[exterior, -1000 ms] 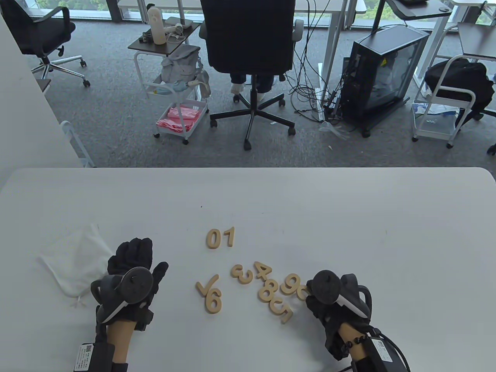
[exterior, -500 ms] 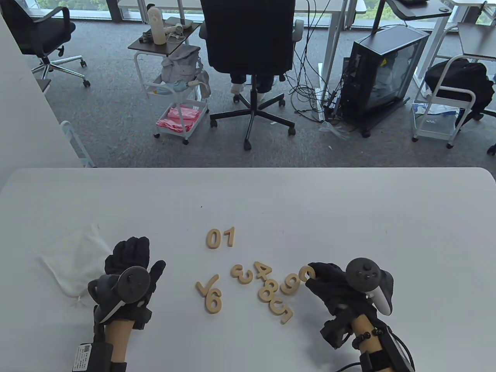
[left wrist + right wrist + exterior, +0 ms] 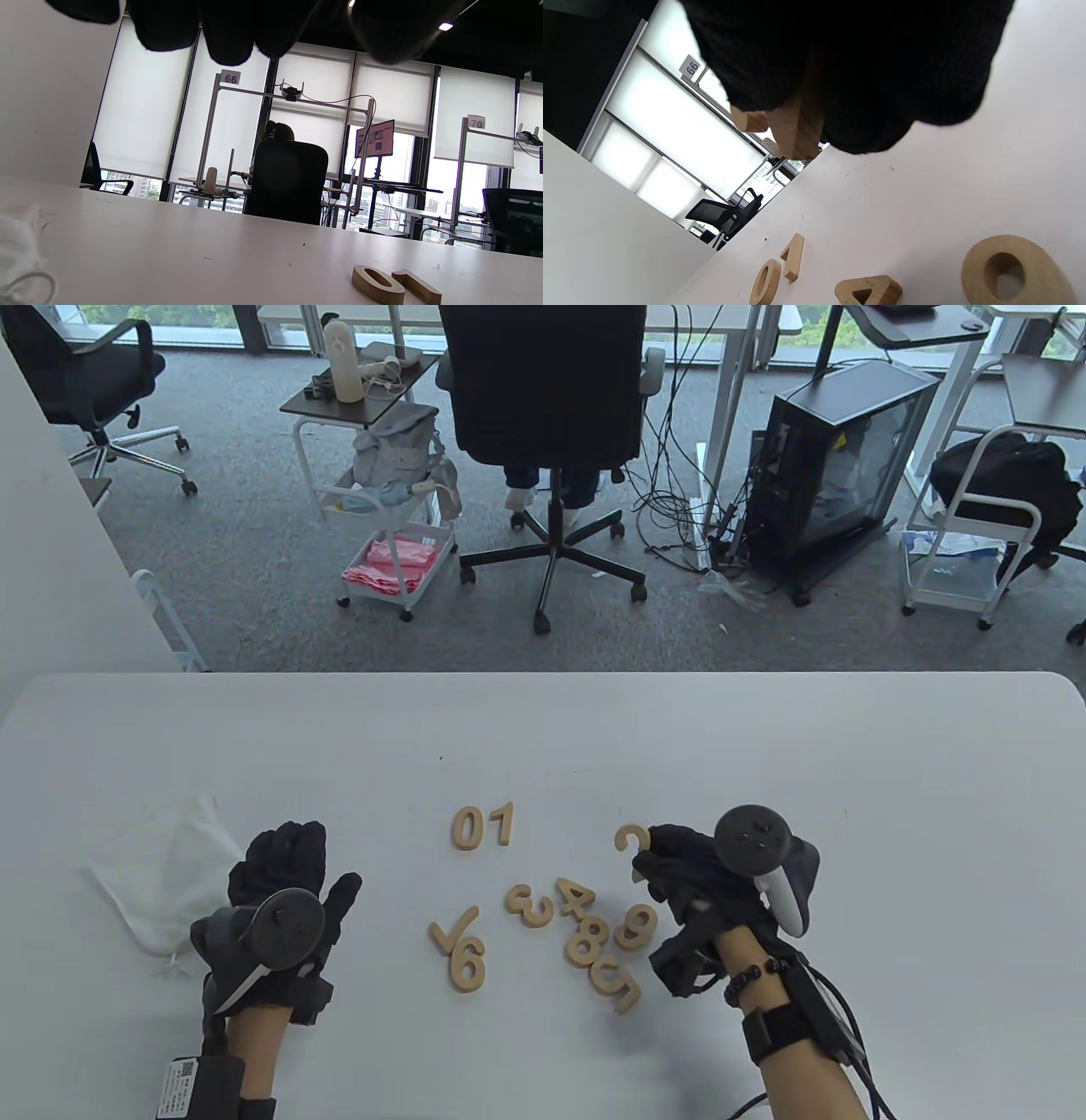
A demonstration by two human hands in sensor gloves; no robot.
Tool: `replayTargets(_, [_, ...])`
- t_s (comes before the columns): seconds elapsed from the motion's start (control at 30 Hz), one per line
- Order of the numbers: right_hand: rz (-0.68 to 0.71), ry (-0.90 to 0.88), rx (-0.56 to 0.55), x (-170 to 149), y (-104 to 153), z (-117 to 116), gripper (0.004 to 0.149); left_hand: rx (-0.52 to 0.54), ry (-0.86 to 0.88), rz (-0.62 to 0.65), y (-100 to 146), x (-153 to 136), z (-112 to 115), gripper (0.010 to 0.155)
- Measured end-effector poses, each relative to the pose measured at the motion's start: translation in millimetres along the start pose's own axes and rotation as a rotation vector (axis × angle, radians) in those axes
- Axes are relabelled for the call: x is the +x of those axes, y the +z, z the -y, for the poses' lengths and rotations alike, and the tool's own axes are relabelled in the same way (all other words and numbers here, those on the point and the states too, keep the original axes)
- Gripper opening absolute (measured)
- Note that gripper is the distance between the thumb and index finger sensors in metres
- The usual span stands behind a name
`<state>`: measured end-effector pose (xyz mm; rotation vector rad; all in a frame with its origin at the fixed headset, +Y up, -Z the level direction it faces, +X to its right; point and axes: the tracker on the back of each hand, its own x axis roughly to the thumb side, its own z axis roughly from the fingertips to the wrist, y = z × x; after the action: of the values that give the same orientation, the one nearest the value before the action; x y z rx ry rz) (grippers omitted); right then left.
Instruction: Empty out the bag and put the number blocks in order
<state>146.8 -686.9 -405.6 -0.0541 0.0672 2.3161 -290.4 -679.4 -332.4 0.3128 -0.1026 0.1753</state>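
— Number blocks first: where is the one being moved?

— The right hand (image 3: pixel 691 874) pinches a wooden number (image 3: pixel 629 840) at its lower part; the curved top sticks out past the fingertips (image 3: pixel 657 848), up off the table (image 3: pixel 764 763). Likely the 2, though the glove hides most of it. The right wrist view shows pale wood wedged between dark fingers (image 3: pixel 865 84).

— And the others?

— The 0 and 1 (image 3: pixel 483 825) lie side by side, off to the left of the grip and slightly farther away. The loose heap (image 3: pixel 585 933) of 3, 4, 8, 5 and 9 sits just below the grip; the 7 and 6 (image 3: pixel 460 952) lie farther left.

— How will they handle?

— Stiff, light, thin wood, I'd judge. Smooth faces may slip, so pinch across the flat faces on a thick stroke, not a narrow tip.

— The left hand (image 3: pixel 284 899)?

— Grasping nothing, fingers loosely spread, resting beside the limp white bag (image 3: pixel 157 874), far left of the grip.
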Motion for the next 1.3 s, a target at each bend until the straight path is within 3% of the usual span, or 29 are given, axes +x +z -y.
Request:
replayTargets(0.27, [-0.126, 0.063, 0.010, 42, -60, -52, 0.050, -0.004, -0.003, 0.001, 0, 1, 0, 0.075])
replayTargets(0.57, [-0.224, 0.235, -0.028, 56, -103, -104, 0.042, 0.003, 0.004, 0.000, 0, 0, 0, 0.075])
replayTargets(0.87, [-0.229, 0.351, -0.034, 55, -114, -133, 0.041, 0.006, 0.007, 0.000, 0, -1, -1, 0.075])
replayTargets(1.3, [-0.240, 0.531, 0.009, 54, -121, -146, 0.040, 0.010, 0.020, -0.004, 1, -2, 0, 0.075])
